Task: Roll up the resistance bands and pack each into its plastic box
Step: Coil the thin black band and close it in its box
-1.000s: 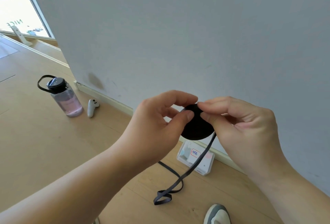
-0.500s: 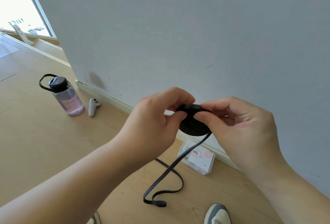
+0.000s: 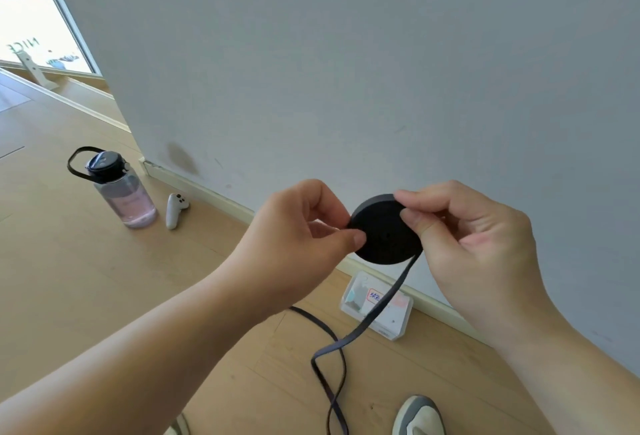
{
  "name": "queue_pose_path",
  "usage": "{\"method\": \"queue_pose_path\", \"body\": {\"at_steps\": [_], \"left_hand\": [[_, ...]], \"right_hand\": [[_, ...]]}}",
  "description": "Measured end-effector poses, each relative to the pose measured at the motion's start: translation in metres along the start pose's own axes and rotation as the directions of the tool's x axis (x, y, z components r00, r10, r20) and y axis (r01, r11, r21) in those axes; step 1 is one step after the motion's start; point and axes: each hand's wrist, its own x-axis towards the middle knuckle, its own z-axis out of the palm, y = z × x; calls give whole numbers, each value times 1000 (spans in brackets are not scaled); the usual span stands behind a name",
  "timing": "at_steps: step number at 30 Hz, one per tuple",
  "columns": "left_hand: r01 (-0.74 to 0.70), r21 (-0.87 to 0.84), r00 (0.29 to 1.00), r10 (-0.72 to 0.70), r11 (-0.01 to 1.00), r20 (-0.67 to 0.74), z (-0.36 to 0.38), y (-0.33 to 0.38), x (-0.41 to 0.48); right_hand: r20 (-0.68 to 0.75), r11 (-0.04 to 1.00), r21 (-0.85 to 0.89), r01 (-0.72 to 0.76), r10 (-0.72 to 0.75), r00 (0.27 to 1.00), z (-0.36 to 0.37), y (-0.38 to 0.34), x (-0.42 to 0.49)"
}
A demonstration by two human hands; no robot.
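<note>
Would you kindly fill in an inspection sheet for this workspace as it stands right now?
Surface: wooden floor, seen from above.
Job's things: black band roll held in the air; its loose tail hangs down and loops near the floor; plastic box on the floor by the skirting board, and I cannot tell whether its lid is on.
Clutter: water bottle upright, with a white controller beside it; a shoe at the bottom edge.
Hands: left hand pinches the roll's left edge; right hand pinches its upper right rim.
Cables: nothing seen.
Surroundings: grey wall ahead; bright window far left.
</note>
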Motion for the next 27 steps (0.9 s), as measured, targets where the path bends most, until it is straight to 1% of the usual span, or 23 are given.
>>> {"method": "queue_pose_path", "body": {"at_steps": [1,2,4,6,8,11,13,15,17,18,19,20,22,23,25,27], "left_hand": [[-62,64,998,64,996,-30,-1,0,1],[-129,76,990,132,989,-43,-3,0,1],[-218,43,976,218,975,-14,-3,1,1],[-259,93,966,257,961,38,-5,1,1],[-255,138,967,250,957,53,-7,0,1],[-259,112,966,259,960,8,-8,-2,1],[-258,31,964,259,966,-57,-10,-2,2],[-220,-160,973,203,962,-111,-10,-2,3],[-160,-347,986,133,924,-101,-6,0,1],[-130,-392,991,110,911,-74,-3,1,-1],[-103,-399,995,91,911,-50,0,0,-3],[-89,-350,996,82,932,-33,2,-2,-3],[-104,-119,994,101,987,-31,2,-4,-3],[-118,-48,992,116,992,-39,1,-5,-2],[-180,-49,983,177,982,-57,-3,-5,2],[-249,-20,968,248,968,-30,-6,-2,3]], "right_hand": [[23,998,-37,43,-42,999,0,1,0],[46,995,-66,80,-77,996,0,2,1],[83,985,-106,135,-127,988,1,5,3],[94,982,-120,149,-138,986,2,5,2],[74,994,-85,67,-60,995,4,2,1],[14,997,34,-73,72,997,6,-3,-1],[6,987,98,-124,124,992,5,-4,0],[38,978,134,-158,155,987,3,-6,2],[55,972,163,-172,165,985,2,-5,3],[51,970,173,-169,163,985,2,-5,3],[50,971,172,-166,160,986,2,-4,4],[56,978,147,-151,144,988,2,-2,4],[93,995,46,-83,78,993,1,1,3],[112,999,8,-49,48,993,1,1,3],[144,1000,2,-19,18,989,-1,0,2],[157,1000,5,8,-9,988,-2,0,2]]}}
